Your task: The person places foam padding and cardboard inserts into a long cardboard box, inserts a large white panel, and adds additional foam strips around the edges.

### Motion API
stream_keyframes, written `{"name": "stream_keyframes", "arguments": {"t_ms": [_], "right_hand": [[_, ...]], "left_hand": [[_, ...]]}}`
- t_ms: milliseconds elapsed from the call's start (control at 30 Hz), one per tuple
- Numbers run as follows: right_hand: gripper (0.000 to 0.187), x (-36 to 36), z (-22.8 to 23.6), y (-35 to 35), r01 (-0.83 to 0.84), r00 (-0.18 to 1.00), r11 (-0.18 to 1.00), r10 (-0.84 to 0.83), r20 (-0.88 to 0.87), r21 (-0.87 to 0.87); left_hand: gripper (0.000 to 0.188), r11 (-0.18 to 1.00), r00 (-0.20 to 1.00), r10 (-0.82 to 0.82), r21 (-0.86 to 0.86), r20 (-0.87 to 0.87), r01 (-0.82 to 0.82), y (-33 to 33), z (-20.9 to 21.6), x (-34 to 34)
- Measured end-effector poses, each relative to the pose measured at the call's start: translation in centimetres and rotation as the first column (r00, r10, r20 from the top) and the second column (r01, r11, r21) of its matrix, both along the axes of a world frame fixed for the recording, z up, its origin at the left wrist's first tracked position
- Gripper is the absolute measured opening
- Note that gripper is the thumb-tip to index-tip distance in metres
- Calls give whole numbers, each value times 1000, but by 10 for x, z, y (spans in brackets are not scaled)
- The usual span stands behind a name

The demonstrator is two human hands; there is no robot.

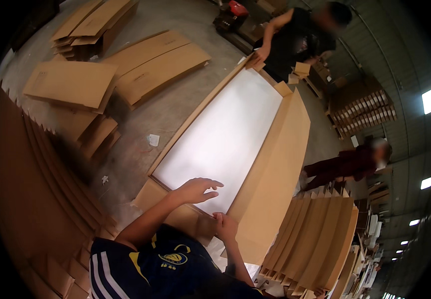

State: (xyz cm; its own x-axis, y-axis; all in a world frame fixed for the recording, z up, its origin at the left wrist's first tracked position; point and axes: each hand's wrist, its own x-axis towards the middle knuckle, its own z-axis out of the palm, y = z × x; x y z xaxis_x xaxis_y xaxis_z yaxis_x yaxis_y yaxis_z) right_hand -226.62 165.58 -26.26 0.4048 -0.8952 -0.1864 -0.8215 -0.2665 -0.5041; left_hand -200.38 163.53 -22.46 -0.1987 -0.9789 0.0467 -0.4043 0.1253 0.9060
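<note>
A long, shallow cardboard box (275, 164) stretches away from me, its long right flap folded outward. Inside lies a smooth white panel (225, 134) that fills most of the box. My left hand (199, 191) hovers over the panel's near end, fingers apart and holding nothing; whether it touches the surface I cannot tell. At the near right corner my right hand (227, 227) has its fingers curled over the box's edge. A co-worker (295, 45) stands at the far end with a hand (261, 54) on the far left corner of the box.
Flattened cartons (160, 65) lie in piles on the floor to the left. Upright cardboard sheets (315, 239) stand close on my right, and more brown sheets (31, 184) at far left. Another person (350, 162) is farther right. Paper scraps (153, 140) litter the floor.
</note>
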Motion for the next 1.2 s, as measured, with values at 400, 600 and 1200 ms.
{"name": "stream_keyframes", "arguments": {"t_ms": [400, 600, 1200], "right_hand": [[41, 7, 15, -3, -4, 1000, 998, 6, -25, 66], [43, 9, 14, -5, -23, 997, 997, 29, -69, 74], [37, 3, -10, -4, 35, 999, 998, -35, -9, -61]], "left_hand": [[30, 962, 967, 243, -110, -73, -249, 25, 6, 48], [31, 965, 966, 242, -81, -90, -249, 27, 5, 61], [87, 972, 851, 147, 85, 504, -219, -238, -47, -3]]}}
